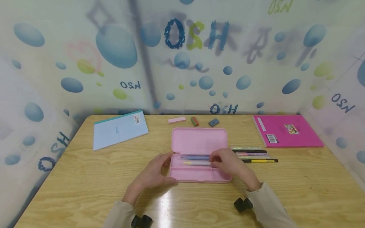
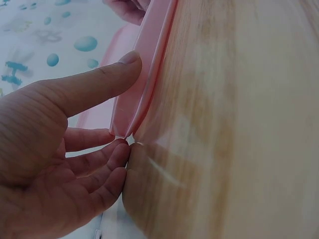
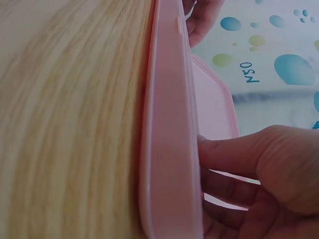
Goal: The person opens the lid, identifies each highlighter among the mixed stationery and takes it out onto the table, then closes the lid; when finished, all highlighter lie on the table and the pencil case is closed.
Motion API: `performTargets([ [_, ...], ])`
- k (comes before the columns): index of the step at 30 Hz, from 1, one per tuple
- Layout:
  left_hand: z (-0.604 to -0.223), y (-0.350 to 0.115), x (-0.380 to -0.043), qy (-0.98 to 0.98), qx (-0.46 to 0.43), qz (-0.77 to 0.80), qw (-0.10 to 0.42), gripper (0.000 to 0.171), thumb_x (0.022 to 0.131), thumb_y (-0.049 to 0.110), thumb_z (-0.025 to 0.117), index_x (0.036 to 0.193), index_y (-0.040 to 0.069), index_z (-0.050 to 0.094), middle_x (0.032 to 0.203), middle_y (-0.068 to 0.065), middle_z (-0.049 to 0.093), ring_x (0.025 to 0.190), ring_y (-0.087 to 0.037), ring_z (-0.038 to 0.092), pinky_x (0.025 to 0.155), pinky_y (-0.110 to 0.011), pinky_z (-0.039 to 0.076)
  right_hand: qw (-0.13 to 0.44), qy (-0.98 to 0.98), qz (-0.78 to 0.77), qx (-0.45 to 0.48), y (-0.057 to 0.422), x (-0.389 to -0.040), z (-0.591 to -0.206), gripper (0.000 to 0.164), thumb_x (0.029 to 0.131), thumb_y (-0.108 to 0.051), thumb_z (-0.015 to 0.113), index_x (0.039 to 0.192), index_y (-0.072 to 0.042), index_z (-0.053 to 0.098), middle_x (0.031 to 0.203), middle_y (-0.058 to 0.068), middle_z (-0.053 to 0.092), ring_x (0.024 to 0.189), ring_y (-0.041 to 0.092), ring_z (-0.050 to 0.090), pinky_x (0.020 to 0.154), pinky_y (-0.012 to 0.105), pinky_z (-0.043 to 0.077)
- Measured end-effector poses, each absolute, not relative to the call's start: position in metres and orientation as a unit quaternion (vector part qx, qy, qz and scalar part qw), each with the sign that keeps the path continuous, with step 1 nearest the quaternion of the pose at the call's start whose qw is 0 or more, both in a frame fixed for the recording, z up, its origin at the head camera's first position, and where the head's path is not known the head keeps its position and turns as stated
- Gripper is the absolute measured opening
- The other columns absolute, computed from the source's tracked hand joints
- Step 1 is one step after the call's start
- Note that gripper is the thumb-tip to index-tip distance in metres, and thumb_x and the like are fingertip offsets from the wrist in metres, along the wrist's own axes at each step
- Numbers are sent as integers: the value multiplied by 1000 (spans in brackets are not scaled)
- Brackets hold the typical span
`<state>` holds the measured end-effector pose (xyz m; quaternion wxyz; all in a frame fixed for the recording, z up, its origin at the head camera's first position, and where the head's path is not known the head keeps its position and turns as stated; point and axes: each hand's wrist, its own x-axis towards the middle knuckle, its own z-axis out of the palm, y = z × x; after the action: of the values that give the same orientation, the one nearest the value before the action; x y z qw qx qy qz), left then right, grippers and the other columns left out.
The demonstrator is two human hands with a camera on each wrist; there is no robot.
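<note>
Our left hand (image 1: 154, 171) holds the left end of the pink pencil case (image 1: 191, 174), thumb at its front and fingers at its side. Our right hand (image 1: 229, 161) bends its fingers over the right ends of the pens (image 1: 196, 157) in the case; we cannot tell whether it pinches them, because it covers them. Behind, on the patterned wall (image 1: 196, 72), we read letters which look like "OSH", several times. Labels with barcodes are on the light-blue notebook (image 1: 121, 129) at left and the magenta book (image 1: 276, 126) at right, too small for reading. Our case lies open on the wooden table (image 1: 85, 190); 3 small blocks (image 1: 176, 120) are beyond its lid (image 1: 199, 141), and more pens, including 1 yellow-and-black pen (image 1: 263, 161), lie just beside its right end.
</note>
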<state>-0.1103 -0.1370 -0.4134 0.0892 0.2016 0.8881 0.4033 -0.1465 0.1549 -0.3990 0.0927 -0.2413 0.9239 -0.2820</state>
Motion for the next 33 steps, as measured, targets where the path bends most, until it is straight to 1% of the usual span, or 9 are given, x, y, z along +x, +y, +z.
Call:
performTargets([
  [8, -413, -137, -111, 888, 204, 402, 90, 85, 66, 27, 87, 139, 7, 47, 115, -6, 57, 103, -20, 52, 91, -43, 45, 113, 919, -295, -235, 158, -144, -389, 7, 90, -5, 64, 91, -9, 69, 82, -4, 62, 74, 11, 51, 69, 28, 47],
  [11, -413, -136, -111, 889, 206, 399, 88, 85, 66, 28, 87, 138, 7, 47, 114, -6, 57, 102, -20, 52, 90, -43, 45, 110, 913, -308, -243, 161, -145, -386, 7, 91, -5, 62, 93, -9, 67, 84, -3, 62, 76, 12, 52, 70, 29, 48],
  [18, -413, -136, -111, 892, 205, 394, 84, 85, 66, 29, 87, 138, 7, 48, 115, -5, 57, 102, -20, 51, 90, -43, 45, 70, 898, -346, -261, 163, -147, -381, 6, 90, -9, 64, 95, -11, 68, 86, -6, 64, 77, 11, 54, 72, 28, 49],
  [25, -413, -136, -110, 892, 205, 393, 83, 83, 66, 27, 87, 138, 8, 48, 111, -4, 56, 99, -18, 50, 88, -41, 45, 60, 898, -364, -237, 164, -148, -381, 7, 90, -10, 66, 96, -12, 68, 88, -4, 65, 80, 12, 57, 72, 29, 51],
  [33, -414, -136, -111, 894, 209, 389, 78, 85, 65, 30, 87, 137, 8, 49, 109, -4, 56, 98, -19, 50, 87, -41, 45, 0, 877, -437, -199, 169, -151, -379, 7, 87, -11, 70, 93, -10, 67, 85, -2, 67, 79, 14, 61, 71, 28, 53],
])
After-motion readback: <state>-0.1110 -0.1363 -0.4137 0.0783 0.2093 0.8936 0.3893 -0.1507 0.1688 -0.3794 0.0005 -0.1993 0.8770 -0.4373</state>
